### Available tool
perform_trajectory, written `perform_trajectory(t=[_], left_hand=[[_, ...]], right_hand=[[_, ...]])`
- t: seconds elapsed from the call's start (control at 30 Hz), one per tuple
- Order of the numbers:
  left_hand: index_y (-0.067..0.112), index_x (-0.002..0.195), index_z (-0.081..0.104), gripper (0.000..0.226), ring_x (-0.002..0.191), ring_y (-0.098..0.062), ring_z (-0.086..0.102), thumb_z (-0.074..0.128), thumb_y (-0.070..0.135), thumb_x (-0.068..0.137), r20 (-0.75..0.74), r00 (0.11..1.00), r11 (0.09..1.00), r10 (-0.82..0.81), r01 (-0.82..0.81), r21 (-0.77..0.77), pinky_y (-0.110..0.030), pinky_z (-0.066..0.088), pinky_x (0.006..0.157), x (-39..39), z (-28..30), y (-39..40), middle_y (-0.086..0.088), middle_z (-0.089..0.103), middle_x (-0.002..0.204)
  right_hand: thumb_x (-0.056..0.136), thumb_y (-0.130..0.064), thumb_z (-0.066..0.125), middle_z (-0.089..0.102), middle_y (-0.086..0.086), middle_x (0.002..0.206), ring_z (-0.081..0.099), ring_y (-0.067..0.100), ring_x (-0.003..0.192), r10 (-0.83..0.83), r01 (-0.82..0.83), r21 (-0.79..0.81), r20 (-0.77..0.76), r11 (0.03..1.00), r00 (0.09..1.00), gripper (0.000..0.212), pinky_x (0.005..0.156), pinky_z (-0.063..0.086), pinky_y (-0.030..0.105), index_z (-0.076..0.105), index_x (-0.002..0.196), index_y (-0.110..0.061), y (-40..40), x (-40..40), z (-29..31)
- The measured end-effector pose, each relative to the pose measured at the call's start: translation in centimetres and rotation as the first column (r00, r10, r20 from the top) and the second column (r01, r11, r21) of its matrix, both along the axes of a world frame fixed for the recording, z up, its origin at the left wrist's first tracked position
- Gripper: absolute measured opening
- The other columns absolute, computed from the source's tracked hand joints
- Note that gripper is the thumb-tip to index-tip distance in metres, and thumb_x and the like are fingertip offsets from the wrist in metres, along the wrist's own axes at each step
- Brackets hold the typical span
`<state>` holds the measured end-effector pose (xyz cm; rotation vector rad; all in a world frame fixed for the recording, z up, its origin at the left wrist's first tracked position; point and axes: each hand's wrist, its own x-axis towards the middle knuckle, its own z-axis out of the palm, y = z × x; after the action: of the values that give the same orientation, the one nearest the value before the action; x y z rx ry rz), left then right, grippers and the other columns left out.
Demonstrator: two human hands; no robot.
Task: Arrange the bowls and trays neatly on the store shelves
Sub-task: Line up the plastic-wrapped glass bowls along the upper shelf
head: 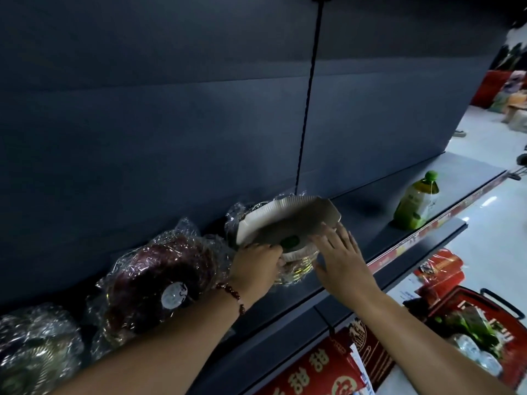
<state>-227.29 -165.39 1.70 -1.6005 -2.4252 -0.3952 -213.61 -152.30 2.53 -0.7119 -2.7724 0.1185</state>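
Beige tray (pixel 288 220), fluted along its rim, tilted up on the dark shelf (pixel 356 223) with its underside toward the camera and a green sticker near its lower edge; leaning over a film-wrapped stack of gold-edged bowls (pixel 296 269) just below it. Long axis running from lower left to upper right, roughly along the shelf's length. Left hand (pixel 258 259) closed on the tray's lower left edge, fingers curled about the rim where tray meets stack. Right hand (pixel 340 252) spread and empty, palm turned toward the tray's right end, fingertips at or just short of the edge; actual contact not to be made out. Tray thus lying between the two hands, directly ahead of both, left hand nearer and already gripping. Probably a matter of steadying from the right and laying the tray squarely onto or beside the stack. Further left on the same shelf, a wrapped dark red bowl set (pixel 162 277) with a round white label, close beside the left wrist. Well apart to the right, a green bottle (pixel 416 202) standing near the shelf's front edge.
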Motion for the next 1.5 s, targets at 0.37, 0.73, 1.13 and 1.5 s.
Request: perform_trajectory(t=[0.37,0.73,1.13,1.5], left_hand=[[0.024,0.085,0.053,0.011,0.075,-0.01,0.059,0.062,0.017,0.087,-0.091,0.978,0.967,-0.19,0.202,0.153,-0.018,0.033,0.075,1.5,4.4,-3.7,0.011,0.064,0.08],[0.034,0.11,0.056,0.022,0.131,-0.015,0.042,0.061,0.032,0.088,-0.103,0.994,0.991,-0.03,0.043,0.129,-0.047,0.025,0.115,-1.8,3.3,-19.9,0.012,0.058,0.128],[0.032,0.124,0.053,0.038,0.094,-0.004,0.066,0.062,0.013,0.092,0.89,0.45,0.44,-0.068,-0.787,0.431,-0.034,0.053,0.092,-4.0,4.0,-43.7,0.018,0.069,0.1],[0.016,0.14,0.05,0.059,0.113,-0.009,0.059,0.062,0.028,0.084,0.787,0.449,0.192,0.423,-0.893,0.406,-0.024,0.044,0.096,-6.0,2.8,-64.5,-0.007,0.061,0.13]], right_hand=[[0.087,-0.047,0.059,0.033,-0.014,0.147,0.031,0.006,0.135,-0.316,-0.126,-0.652,-0.517,0.748,0.796,0.06,0.108,0.03,0.034,0.037,0.141,-0.032,-1.2,2.1,3.3],[0.089,0.0,0.054,0.065,0.013,0.099,0.064,0.027,0.087,-0.675,-0.346,-0.931,-0.181,-0.117,0.716,0.016,0.069,0.055,0.038,0.062,0.1,-0.008,-11.6,-2.4,4.8],[0.084,0.005,0.053,0.065,0.015,0.09,0.063,0.029,0.086,-0.351,-0.181,-0.955,-0.091,-0.234,0.932,0.019,0.078,0.055,0.044,0.062,0.093,-0.009,-32.9,-13.3,3.7],[0.086,0.007,0.054,0.071,0.011,0.1,0.069,0.023,0.091,0.062,-0.204,-0.968,-0.215,-0.15,0.975,0.029,0.071,0.059,0.035,0.062,0.106,-0.013,-53.2,-19.9,3.0]])
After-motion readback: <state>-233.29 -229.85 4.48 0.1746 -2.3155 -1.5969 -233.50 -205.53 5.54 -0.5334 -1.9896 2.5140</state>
